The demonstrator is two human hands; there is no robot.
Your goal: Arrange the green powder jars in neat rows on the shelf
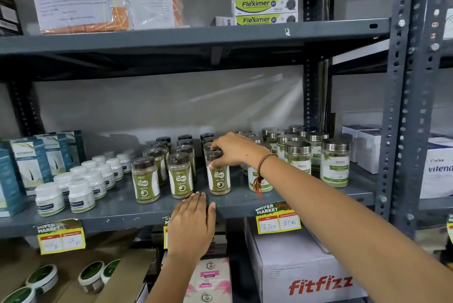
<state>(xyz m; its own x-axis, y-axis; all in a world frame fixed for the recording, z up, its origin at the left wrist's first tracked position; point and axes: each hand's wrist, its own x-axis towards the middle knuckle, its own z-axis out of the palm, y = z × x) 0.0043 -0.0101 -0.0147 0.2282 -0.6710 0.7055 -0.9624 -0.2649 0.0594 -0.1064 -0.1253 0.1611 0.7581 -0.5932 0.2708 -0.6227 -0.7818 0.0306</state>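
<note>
Green powder jars with dark lids stand in three rows on the grey middle shelf (137, 207). The front jars are at the left (145, 181), the middle (181, 176) and the right (219, 177). My right hand (232, 149) reaches in from the right and grips the dark lid of the front right jar, which stands on the shelf. My left hand (192, 225) rests flat on the shelf's front edge just below the middle jar, fingers together, holding nothing.
Steel-lidded green jars (334, 163) stand to the right, small white bottles (81, 196) and teal boxes (29, 163) to the left. Yellow price tags (278, 220) hang from the shelf edge. A Fitfizz carton (306, 268) sits below; a steel upright (402, 106) rises at the right.
</note>
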